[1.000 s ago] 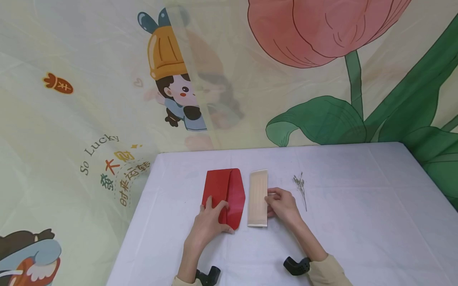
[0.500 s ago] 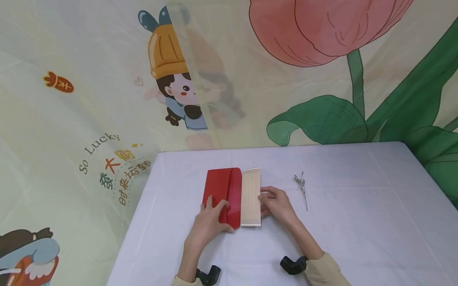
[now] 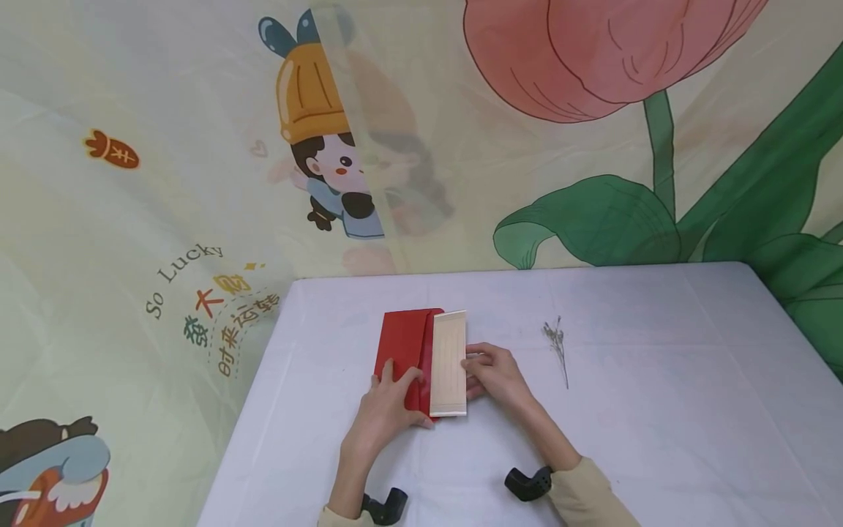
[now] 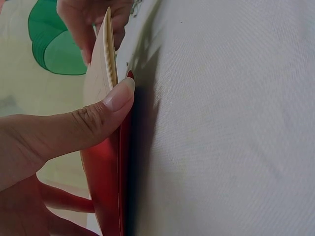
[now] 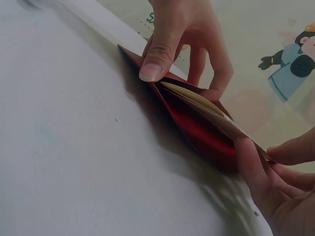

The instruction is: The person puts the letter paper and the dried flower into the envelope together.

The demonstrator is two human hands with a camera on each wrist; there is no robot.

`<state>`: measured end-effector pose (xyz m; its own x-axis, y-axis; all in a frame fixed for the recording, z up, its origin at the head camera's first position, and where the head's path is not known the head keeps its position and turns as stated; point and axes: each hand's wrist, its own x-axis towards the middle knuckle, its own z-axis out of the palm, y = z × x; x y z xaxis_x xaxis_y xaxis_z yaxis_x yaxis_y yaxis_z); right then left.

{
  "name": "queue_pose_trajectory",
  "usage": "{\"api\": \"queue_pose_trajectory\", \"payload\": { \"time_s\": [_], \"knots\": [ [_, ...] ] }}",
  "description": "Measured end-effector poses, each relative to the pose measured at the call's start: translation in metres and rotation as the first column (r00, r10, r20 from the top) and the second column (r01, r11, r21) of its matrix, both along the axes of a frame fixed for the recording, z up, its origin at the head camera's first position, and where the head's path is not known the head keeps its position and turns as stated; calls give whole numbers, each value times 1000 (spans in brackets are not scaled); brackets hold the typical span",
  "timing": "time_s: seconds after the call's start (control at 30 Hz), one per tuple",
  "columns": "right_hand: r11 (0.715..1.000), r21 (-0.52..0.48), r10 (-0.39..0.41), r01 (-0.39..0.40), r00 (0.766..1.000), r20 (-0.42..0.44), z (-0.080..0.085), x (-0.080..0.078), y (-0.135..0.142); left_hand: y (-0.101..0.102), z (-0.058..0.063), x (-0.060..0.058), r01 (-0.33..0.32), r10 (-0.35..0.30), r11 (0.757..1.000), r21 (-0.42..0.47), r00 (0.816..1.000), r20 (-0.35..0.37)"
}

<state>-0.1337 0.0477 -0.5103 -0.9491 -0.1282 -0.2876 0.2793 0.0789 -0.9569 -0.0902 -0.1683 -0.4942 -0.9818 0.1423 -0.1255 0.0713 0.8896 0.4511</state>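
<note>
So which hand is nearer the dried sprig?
Right: the right hand is just left of the sprig; the left hand is farther left, on the red envelope.

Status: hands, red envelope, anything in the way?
Left hand holding red envelope. Right hand pinching cream paper, overlapping the open flap. Dried sprig apart, off to the right.

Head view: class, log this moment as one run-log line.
left hand: grips red paper envelope | right hand: pinches folded cream rectangular paper over envelope's open flap | dried-looking flower sprig: on white cloth
</note>
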Motion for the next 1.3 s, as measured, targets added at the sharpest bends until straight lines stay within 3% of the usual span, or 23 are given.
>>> {"api": "queue_pose_trajectory", "payload": {
  "time_s": [0.47,1.3],
  "knots": [
    [999,-21,42,-42,999,9,-9,-5,-14,0,1,-1,15,-15,1000,-2,1000,-14],
    [994,-8,104,-105,993,-51,-8,-5,-33,0,2,0,-2,2,1000,-14,1000,14]
  ]
}}
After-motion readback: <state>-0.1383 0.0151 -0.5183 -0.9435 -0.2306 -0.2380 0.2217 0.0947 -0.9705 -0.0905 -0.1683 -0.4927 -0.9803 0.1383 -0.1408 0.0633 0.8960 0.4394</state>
